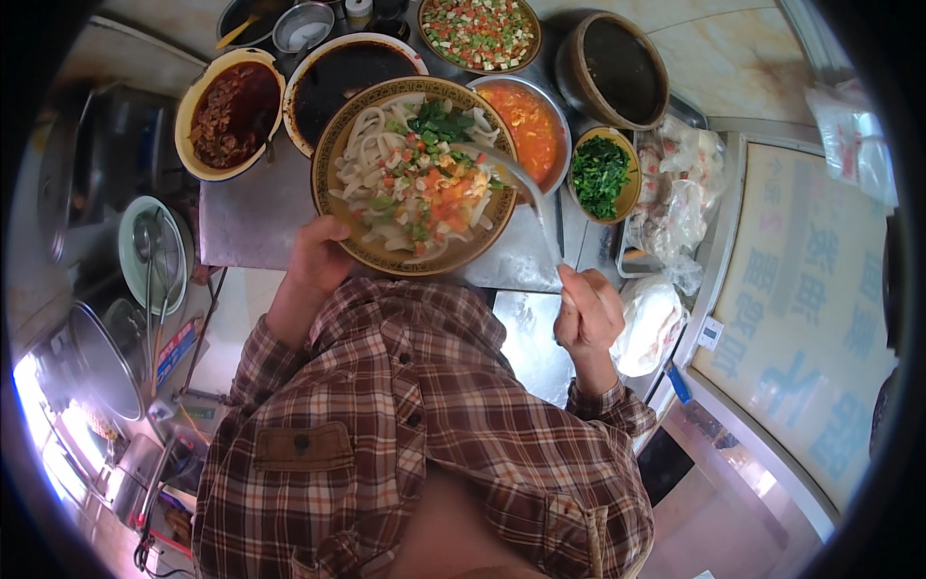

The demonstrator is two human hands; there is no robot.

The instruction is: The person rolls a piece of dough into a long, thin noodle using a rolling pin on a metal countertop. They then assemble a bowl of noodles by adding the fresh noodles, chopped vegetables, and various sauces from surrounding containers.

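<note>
My left hand (323, 253) grips the near left rim of a wide brown bowl (325, 165) with a patterned border. Inside lie thick white noodles (365, 148), chopped green leaves (440, 121), diced vegetables and a tomato-and-egg topping (452, 189). Between the fingers of my right hand (589, 311) is the handle of a ladle (539, 206). Its head reaches over the bowl's right side and is partly hidden among the food. Behind the bowl, partly covered by it, stands a metal basin of tomato and egg sauce (532, 134).
Around the steel counter (246, 224) stand a pot of meat in red oil (235, 116), a basin of dark sauce (347, 79), diced vegetables (477, 32), a brown pot of dark liquid (622, 72) and chopped greens (600, 177). Plastic bags (676, 195) fill a tray at right; a strainer pot (155, 239) is left.
</note>
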